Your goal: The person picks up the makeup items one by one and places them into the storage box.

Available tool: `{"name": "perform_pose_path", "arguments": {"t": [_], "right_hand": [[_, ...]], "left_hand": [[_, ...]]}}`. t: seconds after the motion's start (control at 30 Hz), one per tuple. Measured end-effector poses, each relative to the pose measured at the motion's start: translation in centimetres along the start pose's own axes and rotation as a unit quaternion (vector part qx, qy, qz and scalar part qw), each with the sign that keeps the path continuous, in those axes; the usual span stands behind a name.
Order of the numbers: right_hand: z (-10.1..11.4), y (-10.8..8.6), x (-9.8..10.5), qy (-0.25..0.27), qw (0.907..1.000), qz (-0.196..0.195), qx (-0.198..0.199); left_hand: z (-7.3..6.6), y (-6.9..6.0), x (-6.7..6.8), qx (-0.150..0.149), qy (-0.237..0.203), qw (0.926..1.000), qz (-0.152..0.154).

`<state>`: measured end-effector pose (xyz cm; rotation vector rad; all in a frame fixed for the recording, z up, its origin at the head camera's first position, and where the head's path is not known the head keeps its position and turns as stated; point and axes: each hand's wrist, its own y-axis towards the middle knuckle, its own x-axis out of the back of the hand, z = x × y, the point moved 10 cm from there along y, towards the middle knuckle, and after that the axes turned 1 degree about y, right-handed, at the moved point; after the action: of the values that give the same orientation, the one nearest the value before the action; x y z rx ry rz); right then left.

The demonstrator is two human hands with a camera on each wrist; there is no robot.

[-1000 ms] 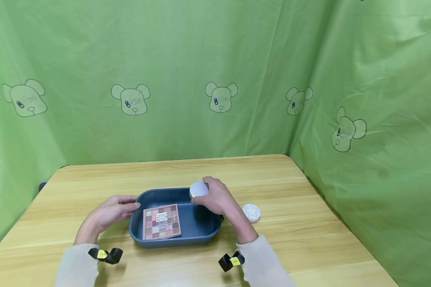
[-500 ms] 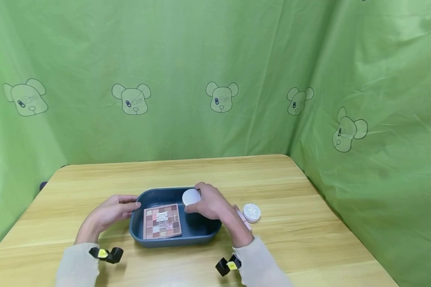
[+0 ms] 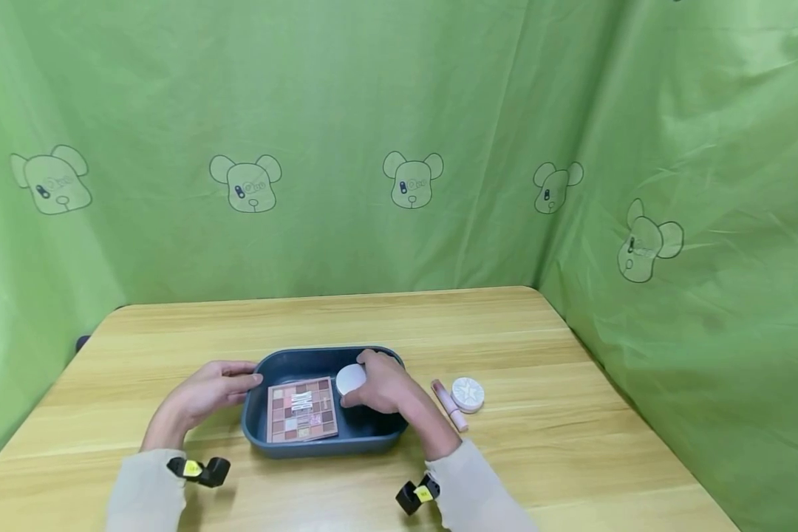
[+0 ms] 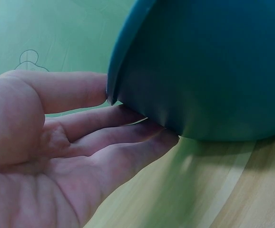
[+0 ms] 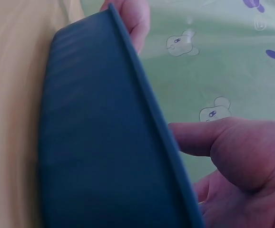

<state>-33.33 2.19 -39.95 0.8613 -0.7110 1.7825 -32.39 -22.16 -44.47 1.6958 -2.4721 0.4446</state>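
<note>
while the left hand (image 3: 206, 391) lay at the left end of the dark blue tray (image 3: 326, 448), its fingers extended, thumb against the rim and fingertips against the outer wall, the right hand (image 3: 386, 384) gripped a white round case (image 3: 351, 379) between thumb and fingers inside the tray. the case was near the multi-coloured palette (image 3: 302, 411), which lay in the tray's left half; whether it touched the tray floor could not be determined. on the wooden table (image 3: 539, 473), right of the tray, a pink tube (image 3: 449, 406) lay beside a star-marked disc (image 3: 468, 395).
</note>
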Motion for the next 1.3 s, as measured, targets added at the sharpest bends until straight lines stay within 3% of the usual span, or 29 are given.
{"name": "perform_pose_path", "arguments": {"t": [0.43, 1.3], "right_hand": [[-1.2, 0.5, -1.0, -0.017, 0.9995, 0.017, -0.021], [-1.2, 0.8, -1.8, -0.015, 0.9995, 0.001, -0.029]], "left_hand": [[-0.1, 0.1, 0.0, -0.001, 0.0, 1.0, -0.001], [-0.1, 0.0, 0.0, -0.002, -0.005, 1.0, 0.003]]}}
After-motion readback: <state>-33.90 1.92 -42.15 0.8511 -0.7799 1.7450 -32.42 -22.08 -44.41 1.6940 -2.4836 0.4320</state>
